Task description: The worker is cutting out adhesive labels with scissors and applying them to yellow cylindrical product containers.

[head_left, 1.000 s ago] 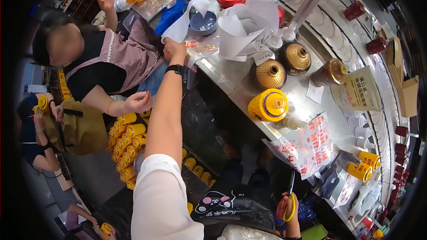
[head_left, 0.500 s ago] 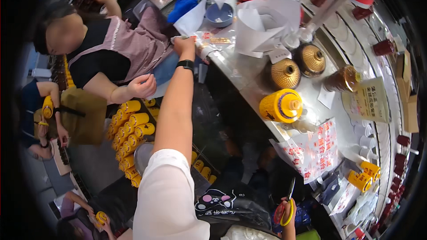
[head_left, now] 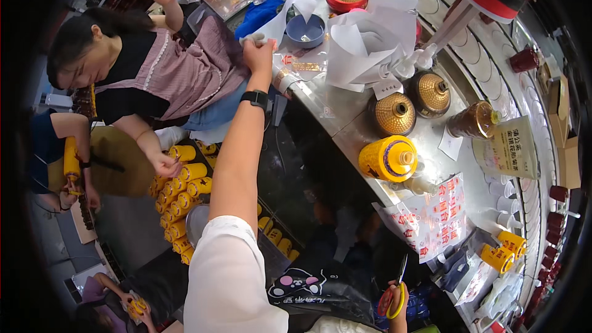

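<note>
One crumpled white paper sheet (head_left: pixel 280 21) is pinched in our left hand (head_left: pixel 259 54), fingers closed on its lower corner, at the near edge of the curved grey table (head_left: pixel 345 126). Our right hand (head_left: pixel 394 299), low by our lap, grips yellow-handled scissors (head_left: pixel 398 287). Just beyond the sheet sits a blue bowl (head_left: pixel 306 29), with more white paper (head_left: pixel 364 46) heaped beside it. We judge the sheet is being lifted clear, perhaps for wrapping; next it needs a free pull towards us without snagging the bowl. Yellow ceramic bottles (head_left: pixel 390 159) stand farther right. Beside us, a co-worker (head_left: pixel 154 74) handles yellow tubes (head_left: pixel 179 185).
</note>
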A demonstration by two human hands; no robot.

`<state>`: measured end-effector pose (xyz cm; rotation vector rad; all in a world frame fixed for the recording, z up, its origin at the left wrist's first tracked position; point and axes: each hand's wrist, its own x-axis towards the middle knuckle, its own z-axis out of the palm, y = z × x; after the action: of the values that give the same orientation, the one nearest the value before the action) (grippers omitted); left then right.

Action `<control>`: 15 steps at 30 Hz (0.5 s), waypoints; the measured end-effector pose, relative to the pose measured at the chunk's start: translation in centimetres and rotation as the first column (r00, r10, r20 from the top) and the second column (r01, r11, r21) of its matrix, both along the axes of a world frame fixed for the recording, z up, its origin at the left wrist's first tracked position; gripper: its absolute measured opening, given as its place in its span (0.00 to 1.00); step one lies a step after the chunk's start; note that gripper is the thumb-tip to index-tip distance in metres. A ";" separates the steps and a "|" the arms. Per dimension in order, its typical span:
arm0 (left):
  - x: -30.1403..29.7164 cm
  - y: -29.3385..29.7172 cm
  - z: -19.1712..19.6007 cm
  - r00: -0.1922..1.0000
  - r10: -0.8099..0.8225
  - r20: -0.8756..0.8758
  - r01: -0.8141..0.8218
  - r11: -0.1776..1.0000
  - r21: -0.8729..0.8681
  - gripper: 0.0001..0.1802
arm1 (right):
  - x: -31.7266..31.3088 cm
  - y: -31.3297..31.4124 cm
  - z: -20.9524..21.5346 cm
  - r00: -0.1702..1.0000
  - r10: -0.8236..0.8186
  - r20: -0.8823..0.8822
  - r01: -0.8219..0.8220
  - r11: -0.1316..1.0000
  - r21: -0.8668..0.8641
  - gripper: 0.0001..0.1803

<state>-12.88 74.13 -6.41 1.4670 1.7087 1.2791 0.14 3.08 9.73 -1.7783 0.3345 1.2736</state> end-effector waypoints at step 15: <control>8.0 4.1 3.3 0.397 -0.183 -0.899 0.165 0.978 -0.126 0.10 | -0.2 0.0 -0.3 1.000 0.007 -0.027 -0.008 0.999 -0.035 0.09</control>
<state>-4.89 78.23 -3.09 2.5351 2.0415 0.2286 -0.02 3.11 9.43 -1.7950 0.3681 1.3052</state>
